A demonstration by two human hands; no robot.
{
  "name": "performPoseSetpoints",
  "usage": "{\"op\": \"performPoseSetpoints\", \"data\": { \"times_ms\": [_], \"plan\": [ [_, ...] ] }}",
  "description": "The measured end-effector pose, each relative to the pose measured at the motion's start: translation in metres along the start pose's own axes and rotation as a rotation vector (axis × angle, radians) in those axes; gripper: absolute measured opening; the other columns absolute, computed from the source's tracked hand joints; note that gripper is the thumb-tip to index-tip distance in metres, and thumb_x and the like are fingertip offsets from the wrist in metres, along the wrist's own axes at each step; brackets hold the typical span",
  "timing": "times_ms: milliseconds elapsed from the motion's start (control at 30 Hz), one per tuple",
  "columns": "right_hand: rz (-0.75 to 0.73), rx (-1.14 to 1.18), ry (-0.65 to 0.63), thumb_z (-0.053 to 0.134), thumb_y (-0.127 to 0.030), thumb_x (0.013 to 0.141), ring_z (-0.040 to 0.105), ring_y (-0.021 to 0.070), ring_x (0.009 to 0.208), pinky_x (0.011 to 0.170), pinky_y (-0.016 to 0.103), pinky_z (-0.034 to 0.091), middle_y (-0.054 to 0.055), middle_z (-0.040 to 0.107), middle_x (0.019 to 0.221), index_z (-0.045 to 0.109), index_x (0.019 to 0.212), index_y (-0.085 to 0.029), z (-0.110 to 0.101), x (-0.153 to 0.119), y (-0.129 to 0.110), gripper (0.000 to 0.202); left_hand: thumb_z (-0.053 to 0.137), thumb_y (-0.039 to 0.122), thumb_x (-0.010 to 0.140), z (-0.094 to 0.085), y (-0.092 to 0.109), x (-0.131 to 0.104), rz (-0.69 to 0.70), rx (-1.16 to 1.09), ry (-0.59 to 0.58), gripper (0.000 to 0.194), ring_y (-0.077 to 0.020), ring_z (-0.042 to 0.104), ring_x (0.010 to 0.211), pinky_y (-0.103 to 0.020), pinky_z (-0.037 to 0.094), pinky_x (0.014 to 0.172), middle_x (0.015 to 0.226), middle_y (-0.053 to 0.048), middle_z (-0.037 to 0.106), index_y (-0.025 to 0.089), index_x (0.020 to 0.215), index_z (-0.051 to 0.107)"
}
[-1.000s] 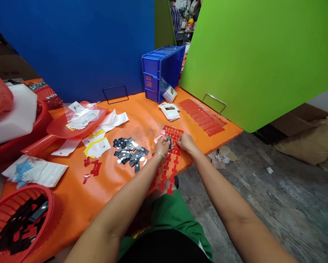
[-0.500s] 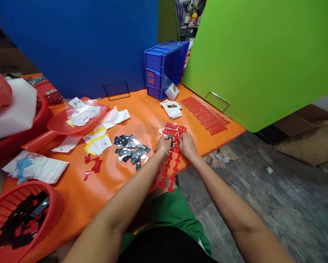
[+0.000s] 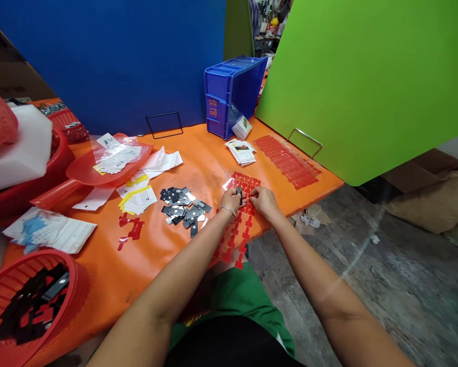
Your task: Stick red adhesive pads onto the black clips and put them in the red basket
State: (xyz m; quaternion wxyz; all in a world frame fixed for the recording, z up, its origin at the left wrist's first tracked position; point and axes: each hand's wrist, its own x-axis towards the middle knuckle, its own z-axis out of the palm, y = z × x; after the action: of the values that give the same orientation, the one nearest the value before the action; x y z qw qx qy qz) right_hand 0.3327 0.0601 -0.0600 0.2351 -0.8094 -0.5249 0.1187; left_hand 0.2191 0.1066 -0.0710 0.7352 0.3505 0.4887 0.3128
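My left hand [image 3: 232, 200] holds a small dark metal plate [image 3: 239, 192] between its fingers, palm side partly up, with a bangle at the wrist. Beneath both hands lies a clear sheet of red T-shaped stickers [image 3: 245, 220], running over the table's front edge. Over its right side, my right hand [image 3: 264, 201] pinches at a red sticker with thumb and forefinger; how far that sticker is off the film I cannot tell. Left of my hands is a loose pile of dark and silvery metal plates [image 3: 183, 208].
A blue crate [image 3: 218, 99] stands on its side at the back, near stacked cards [image 3: 241, 152]. More red sheets [image 3: 286, 160] lie to the right. At left are a red dustpan [image 3: 93, 171] holding bagged cards, loose red pieces [image 3: 131, 229] and a red basket [image 3: 74, 306] of black parts.
My right hand has shifted slightly, its thumb and forefinger now drawn together at the sheet. My left hand stays almost in place with the metal plate. The view has moved slightly.
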Motion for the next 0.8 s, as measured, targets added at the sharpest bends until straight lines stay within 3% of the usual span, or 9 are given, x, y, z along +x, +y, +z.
{"op": "performPoseSetpoints", "data": {
  "times_ms": [100, 333, 600, 700, 800],
  "plan": [
    [-0.013, 0.021, 0.009, 0.053, -0.012, 0.067, 0.057, 0.0187, 0.069, 0.064, 0.026, 0.039, 0.005, 0.062, 0.069, 0.06, 0.063, -0.017, 0.0, 0.002, 0.0, 0.009, 0.058, 0.008, 0.079, 0.0, -0.002, 0.002, -0.003, -0.007, -0.006, 0.014, -0.0111, 0.064, 0.06, -0.028, 0.053, 0.068, 0.065, -0.002, 0.062, 0.015, 0.073, 0.048],
    [-0.004, 0.213, 0.085, 0.053, -0.02, 0.068, 0.056, 0.0176, 0.074, 0.071, 0.028, 0.042, 0.004, 0.061, 0.074, 0.058, 0.066, -0.017, 0.003, -0.001, 0.011, 0.007, 0.056, 0.007, 0.08, -0.002, -0.004, 0.006, -0.033, -0.023, -0.023, 0.011, -0.0112, 0.065, 0.061, -0.027, 0.054, 0.067, 0.069, -0.004, 0.064, 0.014, 0.074, 0.05],
    [0.061, 0.555, 0.136, 0.053, -0.037, 0.07, 0.051, 0.013, 0.055, 0.054, 0.025, 0.043, -0.001, 0.056, 0.06, 0.055, 0.072, -0.016, -0.007, -0.009, 0.006, 0.021, 0.059, 0.014, 0.081, 0.001, 0.008, -0.007, -0.09, -0.041, 0.001, 0.005, -0.0119, 0.064, 0.061, -0.024, 0.054, 0.058, 0.069, -0.002, 0.064, 0.011, 0.084, 0.057],
    [0.038, 0.692, 0.092, 0.063, -0.041, 0.064, 0.05, 0.0115, 0.053, 0.052, 0.023, 0.041, -0.003, 0.054, 0.059, 0.055, 0.074, -0.017, -0.014, -0.028, -0.012, 0.027, 0.062, 0.01, 0.077, -0.015, 0.016, -0.028, -0.093, -0.062, -0.015, 0.003, -0.0136, 0.065, 0.061, -0.022, 0.054, 0.057, 0.062, -0.003, 0.065, 0.012, 0.077, 0.058],
    [0.013, 0.861, -0.028, 0.071, -0.037, 0.059, 0.048, 0.0102, 0.053, 0.052, 0.022, 0.039, -0.004, 0.053, 0.06, 0.054, 0.072, -0.018, -0.018, -0.054, -0.038, 0.029, 0.063, 0.006, 0.073, -0.048, 0.02, -0.063, -0.089, -0.085, -0.032, 0.006, -0.0128, 0.064, 0.056, -0.021, 0.052, 0.055, 0.062, -0.005, 0.067, 0.011, 0.072, 0.06]
  ]
}}
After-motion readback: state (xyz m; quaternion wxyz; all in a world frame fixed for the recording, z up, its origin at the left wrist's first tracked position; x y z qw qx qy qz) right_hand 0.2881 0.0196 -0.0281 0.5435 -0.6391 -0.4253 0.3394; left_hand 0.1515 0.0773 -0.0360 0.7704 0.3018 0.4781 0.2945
